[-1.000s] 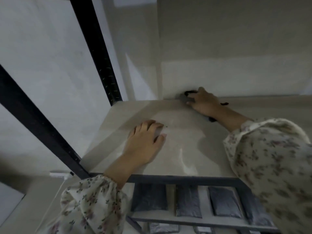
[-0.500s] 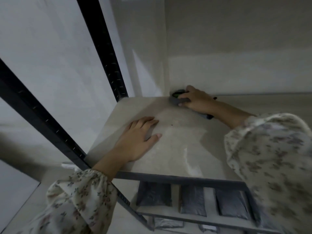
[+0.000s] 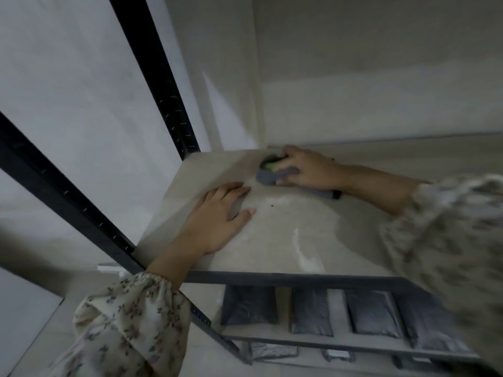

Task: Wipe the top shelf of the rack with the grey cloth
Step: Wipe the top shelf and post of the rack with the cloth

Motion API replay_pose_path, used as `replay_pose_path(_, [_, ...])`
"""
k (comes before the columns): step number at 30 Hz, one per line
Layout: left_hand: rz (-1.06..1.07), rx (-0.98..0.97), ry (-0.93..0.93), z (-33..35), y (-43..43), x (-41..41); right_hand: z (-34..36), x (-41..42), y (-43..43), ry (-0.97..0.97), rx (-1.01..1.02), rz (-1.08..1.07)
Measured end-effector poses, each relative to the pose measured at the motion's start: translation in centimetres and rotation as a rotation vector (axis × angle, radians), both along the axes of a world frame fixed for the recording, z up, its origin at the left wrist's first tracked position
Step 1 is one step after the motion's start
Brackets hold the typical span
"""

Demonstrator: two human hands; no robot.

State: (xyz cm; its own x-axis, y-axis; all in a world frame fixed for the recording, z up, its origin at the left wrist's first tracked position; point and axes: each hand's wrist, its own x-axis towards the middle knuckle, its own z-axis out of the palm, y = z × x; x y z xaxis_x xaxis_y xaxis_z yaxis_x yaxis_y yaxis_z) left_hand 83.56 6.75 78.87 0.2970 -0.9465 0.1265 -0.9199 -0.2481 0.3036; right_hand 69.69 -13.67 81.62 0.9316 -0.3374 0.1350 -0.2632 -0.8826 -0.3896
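Right, mid-wipe. Clock is read on the shelf (image 3: 285, 235) top, 12 at the back wall (image 3: 381, 99), 6 at the front edge.

Right hand (image 3: 307, 170) is at about 11, in the back corner. Its fingers are curled over the cloth (image 3: 268, 178), gripping it and pressing it flat on the board. The cloth is bunched, with one end poking out past the fingertips and the other trailing under the wrist. Something green (image 3: 269, 165) sits just beyond the cloth under the fingertips, too small to say what it is.

Left hand (image 3: 217, 224) is at 9, palm down, fingers straight and spread, resting on the shelf and holding nothing. Looks like a brace.

Progress, as a judgement: wiping is under way and not finished. The cloth is working the far left corner only. A dark speck (image 3: 272, 205) lies near centre, just at 5 from the cloth. A pale smear (image 3: 304, 254) sits at 6 near the front edge; could be dust or glare, cannot tell. If dust, the front strip is not yet done. The shelf runs on toward 3 behind the right sleeve (image 3: 449, 240), so that side can't be judged. The patch under the left hand is also uncovered by the cloth.

Black post (image 3: 163, 85) stands at 10. Grey bags (image 3: 311, 312) sit on the lower tier, below 6.
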Motion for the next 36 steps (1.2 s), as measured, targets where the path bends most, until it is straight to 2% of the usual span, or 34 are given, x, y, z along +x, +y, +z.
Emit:
replay_pose_path(3, [-0.005,-0.016,0.002,0.0,0.3,0.0,-0.2,-4.5,3.9,-0.018,0.099,0.288])
replay_pose_path(5, [-0.008,-0.015,-0.007,0.1,0.5,-0.1,0.7,-5.3,4.0,0.006,0.14,0.368])
replay_pose_path(8, [-0.027,0.022,-0.04,0.3,0.9,-0.5,2.1,-1.9,0.8,-0.079,0.059,0.173])
replay_pose_path(10, [-0.031,0.04,-0.056,0.2,1.0,-0.6,1.8,0.8,-0.8,-0.037,-0.025,0.048])
replay_pose_path(13, [-0.028,0.036,-0.049,0.2,1.1,-0.6,-0.1,1.3,0.0,0.0,-0.039,-0.001])
replay_pose_path(15, [-0.03,0.033,-0.046,0.0,1.1,-0.5,-0.4,-1.1,2.5,-0.03,-0.032,0.075])
replay_pose_path(18, [-0.022,0.03,-0.063,0.0,0.7,-0.5,-0.1,-5.3,6.2,-0.058,0.036,0.36])
replay_pose_path(20, [-0.018,0.029,-0.063,0.1,0.7,-0.5,1.0,-6.1,6.3,0.006,0.132,0.44])
replay_pose_path(22, [-0.029,0.019,-0.056,0.4,0.8,-0.6,2.3,-4.3,4.7,-0.027,0.147,0.334])
replay_pose_path(24, [-0.031,0.015,-0.042,0.5,0.8,-0.6,3.1,-1.4,2.9,-0.072,0.058,0.156])
replay_pose_path(26, [-0.024,0.02,-0.032,0.4,0.9,-0.5,2.6,1.0,2.0,-0.032,-0.015,0.027])
replay_pose_path(28, [-0.024,-0.001,-0.015,0.4,1.1,-0.6,1.4,1.4,2.8,0.025,-0.046,-0.005])
replay_pose_path(30, [-0.017,-0.057,0.036,0.4,1.2,-0.6,1.1,0.1,4.5,0.045,-0.021,0.067])
replay_pose_path(33, [0.009,-0.159,0.134,0.1,1.9,-0.5,2.1,-3.4,7.1,0.133,-0.025,0.334])
replay_pose_path(36, [0.047,-0.294,0.186,0.4,1.9,-0.3,4.3,-5.5,7.7,0.206,0.089,0.337])
